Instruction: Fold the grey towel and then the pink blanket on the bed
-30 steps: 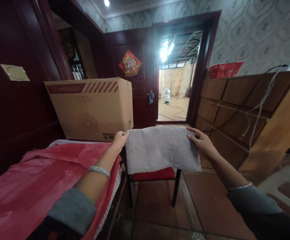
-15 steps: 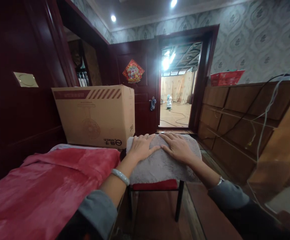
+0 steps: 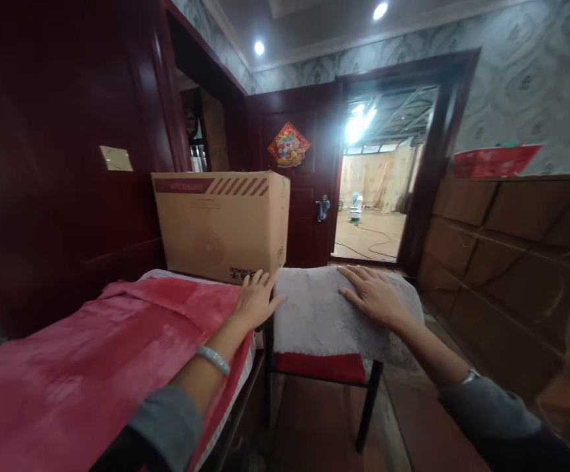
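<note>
A light grey, fluffy cloth (image 3: 314,314) is draped over a stool (image 3: 317,368) with a red seat and dark legs. My right hand (image 3: 376,295) lies flat on the right half of the cloth, fingers spread. Off the cloth's left edge is my left hand (image 3: 256,301), its fingers apart and holding nothing. It is near the edge of a bed with a pink-red blanket (image 3: 166,334); whether it touches anything there I cannot tell. A pale bangle (image 3: 213,360) circles my left wrist.
A large cardboard box (image 3: 216,226) stands behind the blanket. Wooden drawers (image 3: 501,229) with hanging cables line the right side, a red basket (image 3: 496,161) on top. Beyond the dark red door (image 3: 304,223) an open doorway shows a fan (image 3: 356,208).
My left hand has lifted off the cloth and moved left, toward the blanket. My right hand stays on the cloth. The view has turned a little to the left.
</note>
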Tool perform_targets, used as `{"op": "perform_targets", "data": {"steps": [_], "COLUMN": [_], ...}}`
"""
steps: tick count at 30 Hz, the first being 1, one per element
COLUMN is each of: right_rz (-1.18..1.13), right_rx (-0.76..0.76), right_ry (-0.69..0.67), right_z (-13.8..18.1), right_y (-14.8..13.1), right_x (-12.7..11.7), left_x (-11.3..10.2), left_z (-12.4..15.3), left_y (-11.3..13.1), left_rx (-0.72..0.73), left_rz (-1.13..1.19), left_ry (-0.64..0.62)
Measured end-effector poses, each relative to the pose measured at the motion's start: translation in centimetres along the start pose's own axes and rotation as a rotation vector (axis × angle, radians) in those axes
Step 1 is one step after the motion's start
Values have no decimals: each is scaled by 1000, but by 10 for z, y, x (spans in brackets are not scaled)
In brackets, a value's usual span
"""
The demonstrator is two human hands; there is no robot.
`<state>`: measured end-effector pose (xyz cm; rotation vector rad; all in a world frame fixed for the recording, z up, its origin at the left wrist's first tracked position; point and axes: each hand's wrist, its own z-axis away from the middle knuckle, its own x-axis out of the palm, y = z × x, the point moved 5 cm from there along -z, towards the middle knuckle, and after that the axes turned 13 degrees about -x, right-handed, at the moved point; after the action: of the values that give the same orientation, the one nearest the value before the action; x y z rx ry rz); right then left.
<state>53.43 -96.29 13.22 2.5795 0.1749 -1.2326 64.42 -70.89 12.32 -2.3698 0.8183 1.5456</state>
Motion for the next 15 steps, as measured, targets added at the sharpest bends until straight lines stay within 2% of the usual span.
{"op": "perform_targets", "data": {"steps": [2, 4, 7, 9, 12, 14, 15], "right_rz": [-43, -97, -178, -210, -275, -394, -485], "right_rx": [9, 27, 50, 44, -39, -116, -145], "right_ry": [3, 26, 99, 192, 314, 335, 303], "right_z": [4, 8, 10, 9, 6, 4, 3], "right_y": [5, 13, 22, 14, -34, -89, -120], "right_x": [4, 8, 12, 6, -10, -13, -8], "left_x": [4, 7, 2, -12, -48, -73, -85], "left_z": [32, 78, 167, 234, 335, 398, 427], "left_y": [-35, -72, -127, -162, -207, -227, -234], "left_rx": [-93, -170, -288, -397, -624, -747, -801], "left_rz": [-43, -71, -99, -111, -180, -229, -252], "left_ry": [-68, -150, -211, -199, -88, -32, -9]}}
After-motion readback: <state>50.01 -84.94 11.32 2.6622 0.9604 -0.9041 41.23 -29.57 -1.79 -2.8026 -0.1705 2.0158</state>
